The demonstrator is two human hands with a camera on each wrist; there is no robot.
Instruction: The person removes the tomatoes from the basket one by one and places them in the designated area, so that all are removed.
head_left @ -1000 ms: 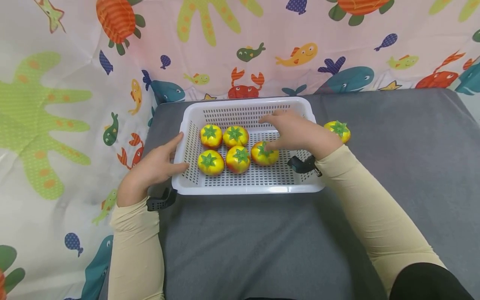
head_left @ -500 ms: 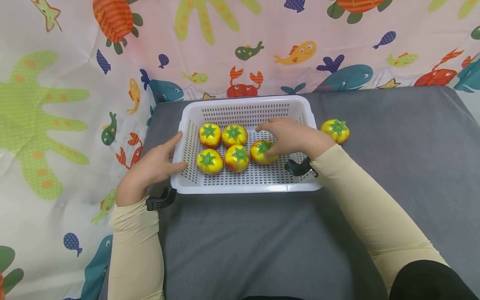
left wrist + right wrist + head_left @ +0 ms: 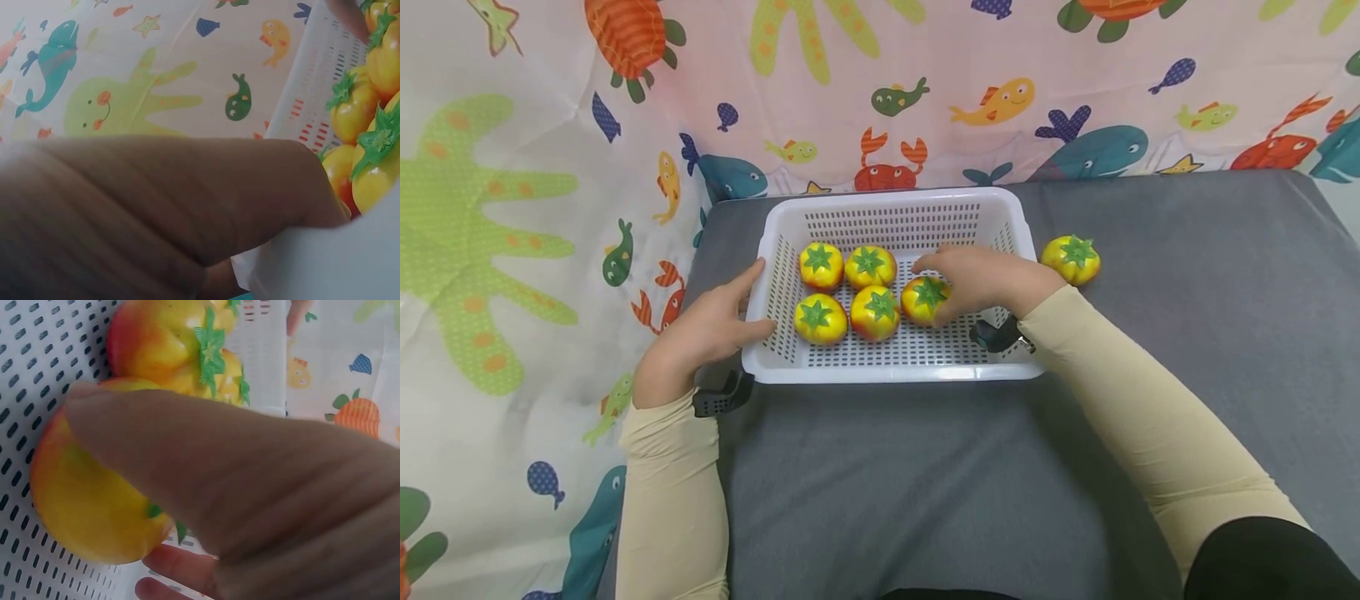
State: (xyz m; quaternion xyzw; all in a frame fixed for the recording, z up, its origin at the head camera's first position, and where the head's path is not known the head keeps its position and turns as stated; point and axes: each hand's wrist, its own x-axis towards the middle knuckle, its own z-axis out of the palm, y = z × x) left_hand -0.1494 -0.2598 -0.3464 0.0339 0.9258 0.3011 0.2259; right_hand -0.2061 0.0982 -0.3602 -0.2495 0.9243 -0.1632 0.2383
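A white perforated plastic basket (image 3: 887,372) holds several yellow-red tomatoes with green star-shaped leaves, grouped toward its left half in two rows. My left hand (image 3: 703,329) holds the basket's left end, its thumb over the rim. Inside the basket, my right hand (image 3: 977,275) grips the rightmost tomato (image 3: 921,300) of the near row. The right wrist view shows the thumb across that tomato (image 3: 94,506), with fingertips (image 3: 181,569) at its other side. One more tomato (image 3: 1071,260) lies outside on the cloth, just right of the basket.
A grey cloth (image 3: 887,483) covers the table. Behind and to the left hangs a curtain (image 3: 820,50) printed with sea animals, close to the basket's far edge. A black wrist camera (image 3: 996,335) on the right wrist hangs over the basket.
My right hand has come down and closed in around the near row's rightmost tomato. The tomato outside shows more fully now. My left hand has stayed at the basket's left end.
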